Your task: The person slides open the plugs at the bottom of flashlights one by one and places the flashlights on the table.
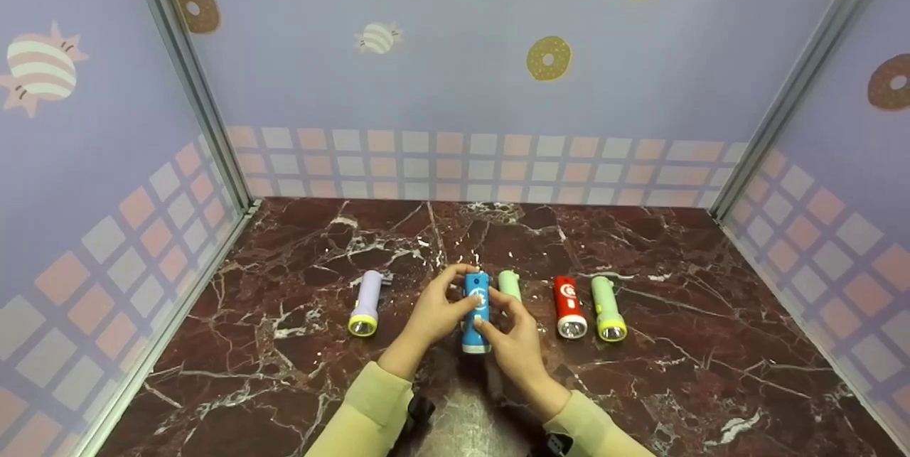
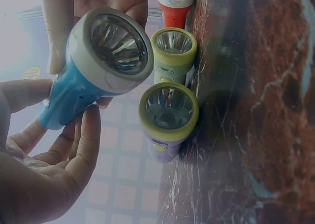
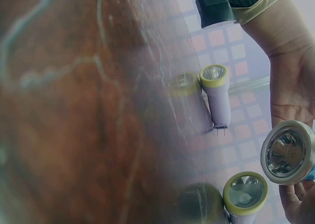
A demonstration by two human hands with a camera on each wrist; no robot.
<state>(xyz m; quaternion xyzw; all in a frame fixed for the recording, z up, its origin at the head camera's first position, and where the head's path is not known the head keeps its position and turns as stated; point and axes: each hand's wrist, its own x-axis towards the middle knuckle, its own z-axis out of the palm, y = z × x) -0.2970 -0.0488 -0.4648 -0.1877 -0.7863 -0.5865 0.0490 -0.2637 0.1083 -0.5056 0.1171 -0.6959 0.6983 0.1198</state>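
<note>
Both hands hold a blue flashlight (image 1: 477, 293) with a white head, its lens end toward the person. My left hand (image 1: 435, 308) grips it near the tail, thumb on the printed face and fingers curled behind. Lower on the body is the thumb of my right hand (image 1: 517, 343), with its fingers at the far side. In the left wrist view the clear lens (image 2: 120, 46) shows unlit, above the tabletop. Behind the hands, a second purple flashlight (image 2: 165, 152) with a yellow rim appears there; the hands hide it in the head view.
On the dark red marble tabletop (image 1: 298, 379) lie a purple flashlight (image 1: 369, 297) with prongs at left, a partly hidden green flashlight (image 1: 509, 285), a red flashlight (image 1: 568, 300) and another green flashlight (image 1: 606, 304) at right. Patterned panels (image 1: 455, 87) enclose the back and sides.
</note>
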